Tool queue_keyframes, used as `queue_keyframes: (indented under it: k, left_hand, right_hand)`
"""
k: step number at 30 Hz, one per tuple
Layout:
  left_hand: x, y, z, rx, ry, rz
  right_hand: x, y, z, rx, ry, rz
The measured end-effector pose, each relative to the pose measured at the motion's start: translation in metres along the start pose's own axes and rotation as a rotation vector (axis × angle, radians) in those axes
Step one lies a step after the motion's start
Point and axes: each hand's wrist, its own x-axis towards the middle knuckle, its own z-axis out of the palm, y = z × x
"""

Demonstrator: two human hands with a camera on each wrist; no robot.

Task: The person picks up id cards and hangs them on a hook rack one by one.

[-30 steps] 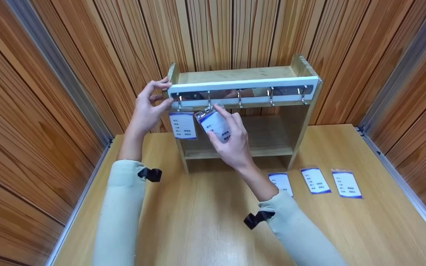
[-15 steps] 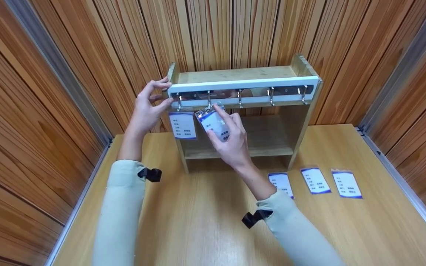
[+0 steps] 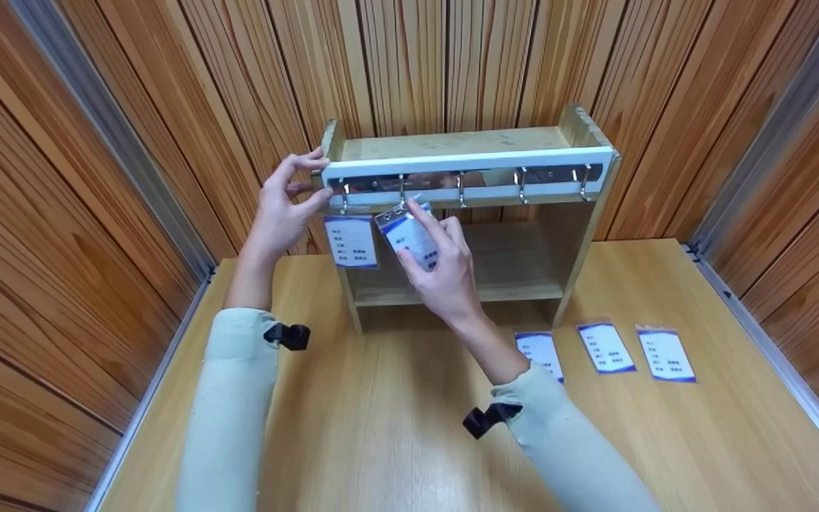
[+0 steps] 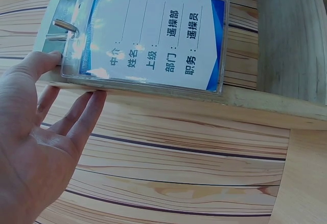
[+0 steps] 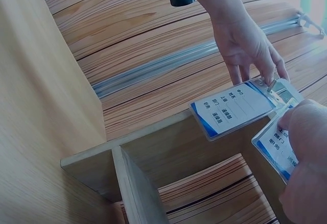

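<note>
My left hand (image 3: 283,213) grips the left end of a wooden shelf unit (image 3: 452,145), thumb on the front at the white-edged hook rail (image 3: 480,160), fingers against the side. From the leftmost hook hangs an ID badge in a clear sleeve (image 3: 351,243), its print large in the left wrist view. My right hand (image 3: 446,274) pinches a second ID badge (image 3: 407,233) between thumb and fingers. That badge tilts, its top edge right at the lower tip of the second hook (image 3: 402,189). In the right wrist view, the hand covers part of the held badge (image 5: 273,145).
Three more badges lie on the wooden table (image 3: 352,427): one beside the right forearm (image 3: 540,355), a middle badge (image 3: 606,348) and a right-hand badge (image 3: 667,354). Several hooks farther right on the rail carry nothing. Wood-panelled walls (image 3: 409,64) enclose the table.
The right hand and its badge have shifted very slightly left and up at the second hook. The left hand and the hanging badge have stayed in place.
</note>
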Motion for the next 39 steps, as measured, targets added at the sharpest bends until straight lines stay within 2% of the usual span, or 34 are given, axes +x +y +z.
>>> queue_keyframes:
  k: [5, 14, 21, 28, 39]
  left_hand:
    - [0.000, 0.000, 0.000, 0.004, -0.002, -0.010]
    - [-0.001, 0.000, 0.002, -0.007, -0.009, -0.023]
    - [-0.002, -0.001, 0.001, -0.004, -0.005, -0.020]
    - [-0.001, -0.003, 0.001, 0.001, 0.016, 0.020]
    - [-0.001, -0.001, 0.001, -0.001, 0.010, 0.003]
  right_hand:
    - [0.001, -0.001, 0.001, -0.030, -0.002, 0.009]
    - [0.002, 0.003, 0.004, -0.076, -0.040, 0.101]
    - [0.001, 0.004, 0.005, -0.072, -0.043, 0.095]
    - [-0.002, 0.007, 0.006, -0.043, -0.047, 0.067]
    - [-0.007, 0.013, 0.006, -0.004, -0.054, 0.045]
